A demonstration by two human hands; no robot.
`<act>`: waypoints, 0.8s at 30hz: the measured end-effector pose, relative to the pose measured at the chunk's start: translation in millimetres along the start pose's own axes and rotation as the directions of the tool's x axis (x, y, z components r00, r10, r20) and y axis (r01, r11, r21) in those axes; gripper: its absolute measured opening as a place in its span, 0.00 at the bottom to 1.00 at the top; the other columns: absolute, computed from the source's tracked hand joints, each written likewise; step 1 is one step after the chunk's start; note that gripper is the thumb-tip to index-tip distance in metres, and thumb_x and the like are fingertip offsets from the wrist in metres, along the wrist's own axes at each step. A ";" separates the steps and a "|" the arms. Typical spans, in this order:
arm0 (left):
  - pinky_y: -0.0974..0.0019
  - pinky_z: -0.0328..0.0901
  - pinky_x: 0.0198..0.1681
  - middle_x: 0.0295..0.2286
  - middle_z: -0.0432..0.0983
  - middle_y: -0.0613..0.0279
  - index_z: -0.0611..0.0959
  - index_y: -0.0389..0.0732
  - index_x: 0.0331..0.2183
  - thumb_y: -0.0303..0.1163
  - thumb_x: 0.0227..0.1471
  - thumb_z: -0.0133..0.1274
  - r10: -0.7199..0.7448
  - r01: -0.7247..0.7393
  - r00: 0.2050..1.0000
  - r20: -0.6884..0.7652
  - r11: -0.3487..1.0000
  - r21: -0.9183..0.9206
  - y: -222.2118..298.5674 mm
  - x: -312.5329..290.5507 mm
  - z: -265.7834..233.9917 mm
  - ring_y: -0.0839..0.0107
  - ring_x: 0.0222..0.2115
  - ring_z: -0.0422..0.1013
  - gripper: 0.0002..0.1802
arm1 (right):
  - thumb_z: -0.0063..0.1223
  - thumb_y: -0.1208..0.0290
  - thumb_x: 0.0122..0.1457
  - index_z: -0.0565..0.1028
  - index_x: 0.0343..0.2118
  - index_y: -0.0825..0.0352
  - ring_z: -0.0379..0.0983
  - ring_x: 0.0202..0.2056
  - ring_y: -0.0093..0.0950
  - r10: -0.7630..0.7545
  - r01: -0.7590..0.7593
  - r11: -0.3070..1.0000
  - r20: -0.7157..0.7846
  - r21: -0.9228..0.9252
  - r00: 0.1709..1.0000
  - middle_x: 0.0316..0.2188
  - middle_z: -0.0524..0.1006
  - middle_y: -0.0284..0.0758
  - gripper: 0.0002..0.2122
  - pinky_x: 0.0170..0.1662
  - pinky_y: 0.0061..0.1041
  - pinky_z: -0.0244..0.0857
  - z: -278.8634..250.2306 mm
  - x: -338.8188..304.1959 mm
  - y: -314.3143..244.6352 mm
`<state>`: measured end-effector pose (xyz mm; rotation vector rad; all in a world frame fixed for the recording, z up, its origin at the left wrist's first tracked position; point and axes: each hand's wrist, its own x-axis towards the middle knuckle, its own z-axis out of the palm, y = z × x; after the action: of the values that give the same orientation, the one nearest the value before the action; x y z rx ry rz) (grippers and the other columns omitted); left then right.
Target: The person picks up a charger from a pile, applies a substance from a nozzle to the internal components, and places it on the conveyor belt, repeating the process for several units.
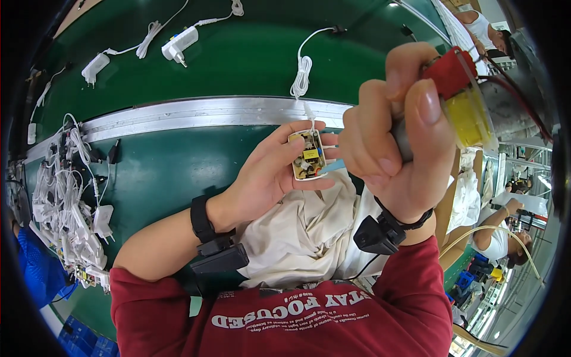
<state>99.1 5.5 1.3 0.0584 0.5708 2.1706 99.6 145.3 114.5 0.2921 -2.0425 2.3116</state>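
My left hand (259, 160) is closed round the edges of an opened white power adapter (311, 155), with its thumb on the near rim. The circuit board inside faces up, showing a yellow-wrapped transformer and small red and dark wires. A white cable leaves the adapter's far end. My right hand (404, 140) is wrapped round a dispensing tool (470, 119) with red and yellow parts and a grey body. Its tapered blue nozzle (333, 167) points at the lower right corner of the board, by the red wire; whether it touches cannot be told.
A heap of white adapters with cables (74, 208) lies at the left. Beyond the metal rail (196, 113), more adapters (180, 44) and a coiled cable (301, 76) rest on a green surface. Cream cloth (303, 232) lies under my hands. Other people sit at the right.
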 end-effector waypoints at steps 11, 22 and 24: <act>0.50 0.62 0.54 0.51 0.61 0.53 0.60 0.38 0.54 0.38 0.61 0.37 0.012 -0.003 0.997 0.082 0.994 -0.105 -5.6 0.8 -1.7 0.63 0.52 0.62 0.22 | 0.35 0.55 0.64 0.57 0.33 0.61 0.48 0.08 0.15 -0.034 0.035 0.999 0.036 -0.014 0.999 0.09 0.56 0.26 0.13 0.11 0.16 0.43 -2.8 -0.4 7.2; 0.50 0.62 0.54 0.52 0.60 0.55 0.59 0.39 0.54 0.42 0.61 0.36 0.000 0.013 0.994 0.108 0.993 -0.121 -3.8 1.2 -0.4 0.64 0.53 0.61 0.24 | 0.34 0.55 0.64 0.58 0.37 0.63 0.47 0.08 0.15 -0.040 0.039 0.998 -0.014 -0.048 0.999 0.09 0.56 0.25 0.14 0.11 0.16 0.42 0.9 0.2 4.2; 0.51 0.62 0.54 0.52 0.60 0.55 0.59 0.39 0.54 0.42 0.61 0.36 -0.012 0.023 0.994 0.106 0.994 -0.110 -4.1 2.2 -0.6 0.64 0.54 0.60 0.24 | 0.33 0.55 0.64 0.58 0.40 0.64 0.47 0.08 0.14 -0.052 0.050 0.996 -0.028 -0.072 0.998 0.09 0.56 0.25 0.15 0.11 0.16 0.42 0.6 2.2 1.9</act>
<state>100.6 9.0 -1.4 0.1062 0.3893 2.1640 97.2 144.3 113.2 0.3008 -2.0724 2.1956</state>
